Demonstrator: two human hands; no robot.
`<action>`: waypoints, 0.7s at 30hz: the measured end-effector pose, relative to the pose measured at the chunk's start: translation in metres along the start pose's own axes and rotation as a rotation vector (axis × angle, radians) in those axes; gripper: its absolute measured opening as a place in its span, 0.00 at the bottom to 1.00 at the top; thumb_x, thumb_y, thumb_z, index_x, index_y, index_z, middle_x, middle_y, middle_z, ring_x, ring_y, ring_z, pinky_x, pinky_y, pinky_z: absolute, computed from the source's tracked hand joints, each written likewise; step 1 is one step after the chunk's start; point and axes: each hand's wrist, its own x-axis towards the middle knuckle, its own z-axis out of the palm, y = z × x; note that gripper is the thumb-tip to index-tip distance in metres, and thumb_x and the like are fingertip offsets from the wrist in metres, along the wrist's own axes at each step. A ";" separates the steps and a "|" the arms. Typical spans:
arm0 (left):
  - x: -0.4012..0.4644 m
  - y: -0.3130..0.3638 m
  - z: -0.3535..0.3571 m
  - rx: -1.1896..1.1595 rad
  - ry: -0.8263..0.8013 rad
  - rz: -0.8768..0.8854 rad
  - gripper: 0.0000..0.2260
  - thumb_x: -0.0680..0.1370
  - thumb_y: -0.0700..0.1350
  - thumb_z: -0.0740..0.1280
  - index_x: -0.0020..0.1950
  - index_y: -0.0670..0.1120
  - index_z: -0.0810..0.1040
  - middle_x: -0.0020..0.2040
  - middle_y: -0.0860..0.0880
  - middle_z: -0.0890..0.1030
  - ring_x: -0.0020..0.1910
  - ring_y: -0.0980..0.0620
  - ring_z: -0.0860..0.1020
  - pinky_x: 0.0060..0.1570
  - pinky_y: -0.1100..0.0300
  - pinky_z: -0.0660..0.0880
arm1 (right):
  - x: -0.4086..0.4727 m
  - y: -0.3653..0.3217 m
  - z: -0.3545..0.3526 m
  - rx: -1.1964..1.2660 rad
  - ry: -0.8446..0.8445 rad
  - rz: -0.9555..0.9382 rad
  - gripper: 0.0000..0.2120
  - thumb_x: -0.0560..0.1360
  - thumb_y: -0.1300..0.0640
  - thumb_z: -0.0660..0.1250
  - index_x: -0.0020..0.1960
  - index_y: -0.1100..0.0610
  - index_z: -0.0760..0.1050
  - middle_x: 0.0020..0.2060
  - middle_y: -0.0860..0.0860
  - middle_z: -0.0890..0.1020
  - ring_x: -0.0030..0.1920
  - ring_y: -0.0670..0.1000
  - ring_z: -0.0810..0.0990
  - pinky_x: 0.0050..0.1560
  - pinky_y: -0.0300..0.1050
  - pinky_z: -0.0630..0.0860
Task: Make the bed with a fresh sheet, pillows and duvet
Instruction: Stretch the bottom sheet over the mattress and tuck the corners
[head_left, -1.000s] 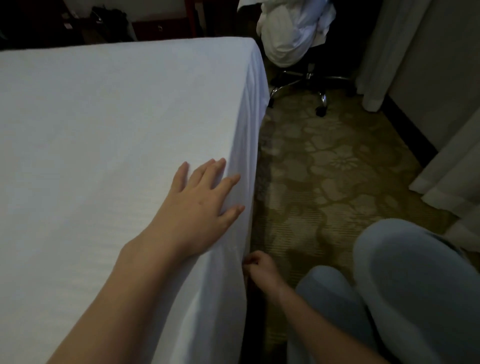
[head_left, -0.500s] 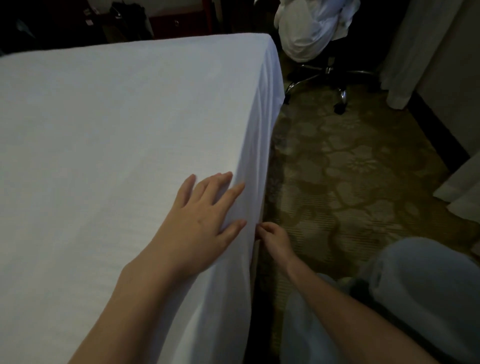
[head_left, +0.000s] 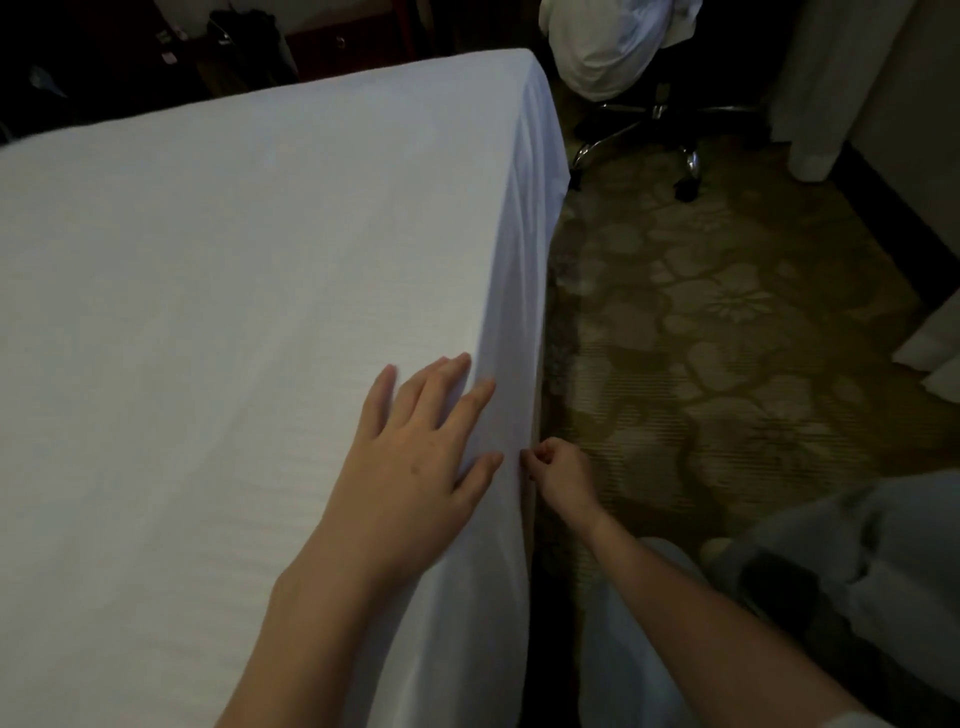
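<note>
- Sheet (head_left: 249, 322): white, spread flat over the bed top, filling the left and centre of the view. Its right side hangs down the mattress edge in vertical folds toward the floor.
- Carpet (head_left: 727, 332): floral pattern, right of the bed.
- Chair (head_left: 654, 119): wheeled base, beyond the far bed corner, with white bedding (head_left: 608, 47) heaped on its seat.
- Curtains (head_left: 815, 88): pale, hanging at the far right.
- Legs (head_left: 841, 587): person's, in light trousers, bent low at the lower right beside the bed.
- Left hand (head_left: 415, 457): released, fingers straight and spread, palm pressing flat on the sheet at the top right edge of the mattress; thumb reaches over the edge.
- Right hand (head_left: 561, 473): lower down beside the mattress, fingers curled, pinching the hanging sheet at the bed's side.
</note>
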 end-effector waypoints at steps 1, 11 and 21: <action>0.000 0.000 0.000 -0.001 0.006 0.002 0.26 0.76 0.57 0.55 0.70 0.47 0.72 0.70 0.45 0.71 0.70 0.49 0.67 0.68 0.45 0.55 | 0.001 -0.001 0.002 0.001 -0.011 0.015 0.07 0.75 0.53 0.69 0.42 0.55 0.76 0.42 0.54 0.82 0.44 0.53 0.81 0.43 0.46 0.76; 0.001 -0.002 0.000 0.013 0.019 0.012 0.26 0.76 0.57 0.55 0.69 0.46 0.73 0.69 0.44 0.72 0.69 0.47 0.69 0.66 0.44 0.57 | -0.005 0.003 -0.004 0.530 -0.115 0.060 0.08 0.78 0.59 0.66 0.55 0.59 0.79 0.48 0.53 0.83 0.49 0.50 0.81 0.49 0.41 0.79; 0.003 -0.003 0.001 0.042 -0.016 0.024 0.27 0.76 0.57 0.54 0.70 0.46 0.72 0.71 0.44 0.70 0.70 0.46 0.70 0.65 0.44 0.56 | -0.001 0.000 -0.015 0.706 -0.244 0.205 0.07 0.78 0.59 0.66 0.48 0.59 0.82 0.43 0.56 0.84 0.42 0.52 0.81 0.48 0.47 0.76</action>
